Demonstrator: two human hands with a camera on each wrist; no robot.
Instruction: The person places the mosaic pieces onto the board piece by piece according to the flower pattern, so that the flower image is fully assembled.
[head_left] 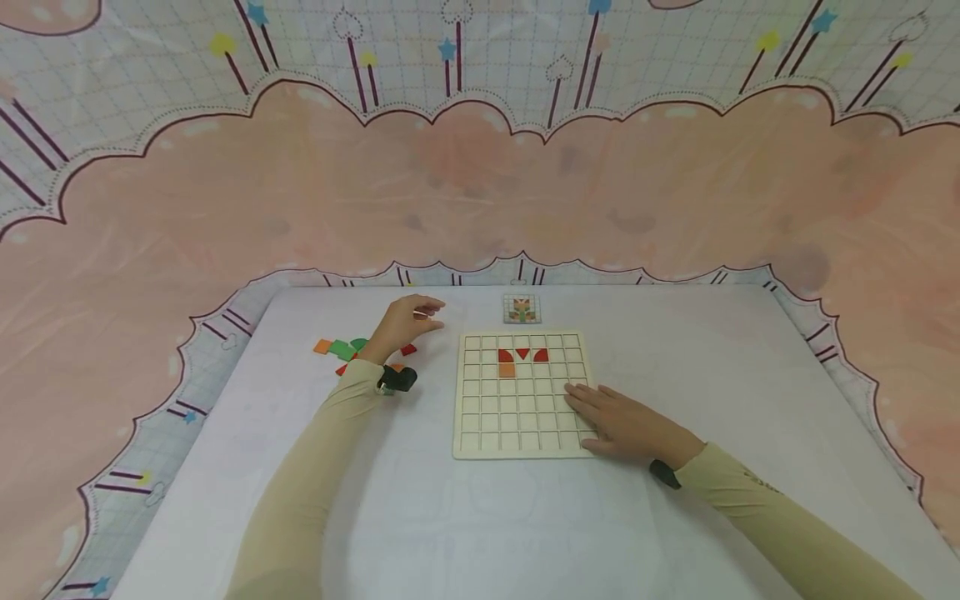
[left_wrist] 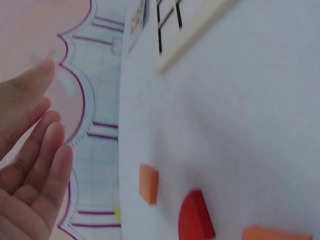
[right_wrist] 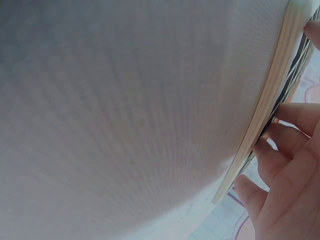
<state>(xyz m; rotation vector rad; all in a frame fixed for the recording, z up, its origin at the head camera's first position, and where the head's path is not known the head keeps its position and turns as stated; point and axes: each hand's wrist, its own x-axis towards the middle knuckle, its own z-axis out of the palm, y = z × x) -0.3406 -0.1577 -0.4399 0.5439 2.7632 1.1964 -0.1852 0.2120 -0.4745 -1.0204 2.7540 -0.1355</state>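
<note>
A pale grid board (head_left: 480, 417) lies at the middle of the table. In its upper rows sit two red rounded pieces (head_left: 542, 356), a small red triangle (head_left: 522, 353) and an orange square (head_left: 507, 370). My right hand (head_left: 626, 423) rests with extended fingers on the board's right edge. My left hand (head_left: 405, 323) hovers left of the board with loosely bent fingers; nothing shows between them in the left wrist view. Beneath and beside it lie loose pieces: a green one (head_left: 341, 349), an orange one (head_left: 322, 346) and several red ones, partly hidden by the hand and wrist.
Behind the board lies a small pattern card (head_left: 522, 308) with a coloured design on a grid. White cloth (head_left: 712, 350) covers the table, and a patterned pink curtain (head_left: 480, 192) hangs at its far edge and sides. Both wrists wear black devices (head_left: 400, 378).
</note>
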